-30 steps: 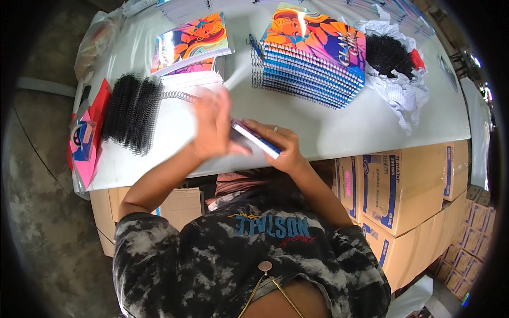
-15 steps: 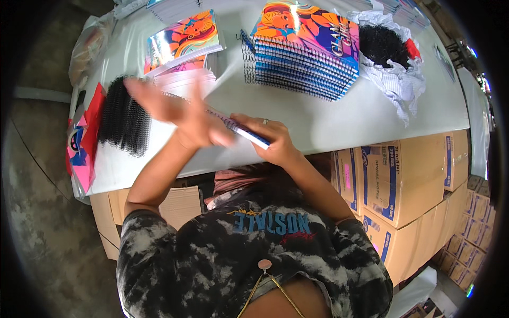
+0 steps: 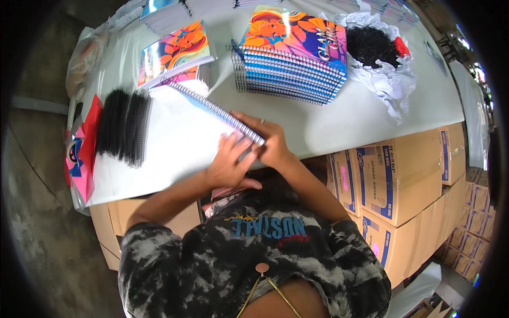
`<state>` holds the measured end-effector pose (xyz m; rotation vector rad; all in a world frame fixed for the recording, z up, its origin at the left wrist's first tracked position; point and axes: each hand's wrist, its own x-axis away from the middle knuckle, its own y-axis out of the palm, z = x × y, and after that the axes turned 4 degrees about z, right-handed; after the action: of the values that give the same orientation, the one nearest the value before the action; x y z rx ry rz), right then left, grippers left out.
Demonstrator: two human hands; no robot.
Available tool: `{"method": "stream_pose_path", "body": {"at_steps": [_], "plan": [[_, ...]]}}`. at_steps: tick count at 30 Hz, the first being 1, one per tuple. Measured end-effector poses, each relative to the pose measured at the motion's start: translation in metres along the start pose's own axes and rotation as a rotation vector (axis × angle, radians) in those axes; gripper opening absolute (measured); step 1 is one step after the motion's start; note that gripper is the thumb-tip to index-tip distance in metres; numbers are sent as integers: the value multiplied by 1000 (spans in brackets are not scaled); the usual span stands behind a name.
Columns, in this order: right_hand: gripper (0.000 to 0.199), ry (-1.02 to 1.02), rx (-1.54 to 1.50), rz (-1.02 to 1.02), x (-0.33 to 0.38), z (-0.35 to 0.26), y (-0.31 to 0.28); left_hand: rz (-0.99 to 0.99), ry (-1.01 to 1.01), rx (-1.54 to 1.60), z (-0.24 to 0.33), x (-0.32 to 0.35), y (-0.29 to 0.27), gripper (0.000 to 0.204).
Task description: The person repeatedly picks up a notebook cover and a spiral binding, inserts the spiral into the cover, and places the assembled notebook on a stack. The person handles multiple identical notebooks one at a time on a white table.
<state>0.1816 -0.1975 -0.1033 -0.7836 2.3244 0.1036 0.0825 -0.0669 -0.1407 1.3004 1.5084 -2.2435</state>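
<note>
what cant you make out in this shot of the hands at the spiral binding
Head view only:
- Left hand palm and the pages beneath: hidden by the hand.
- Right hand fingertips on the spiral notebook: hidden by its own knuckles.
- Cardboard boxes under the table: contents closed off.

Left hand (image 3: 229,165) flat, fingers spread toward 1 o'clock; right hand (image 3: 269,142) curled, fingers toward 10 o'clock; hands touching.

1. Notebook (image 3: 175,132) under both hands: matt white paper, thin wire spiral.
2. Stack of notebooks (image 3: 294,58): glossy card covers, wire bindings.
3. Black coils (image 3: 124,127): shiny plastic or wire, cannot tell which.
4. Table (image 3: 350,116): smooth, pale, slightly sheened.
5. Boxes (image 3: 403,180): matt brown cardboard.
</note>
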Motion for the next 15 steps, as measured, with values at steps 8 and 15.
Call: {"method": "stream_pose_path", "body": {"at_steps": [8,15], "plan": [[85,-465,60,-36,-44,-67,20,86,-568,310,46,-88,-128,52],[14,433,-164,-150,-64,-61,0,364,-1207,834,2,-88,-123,15]]}}
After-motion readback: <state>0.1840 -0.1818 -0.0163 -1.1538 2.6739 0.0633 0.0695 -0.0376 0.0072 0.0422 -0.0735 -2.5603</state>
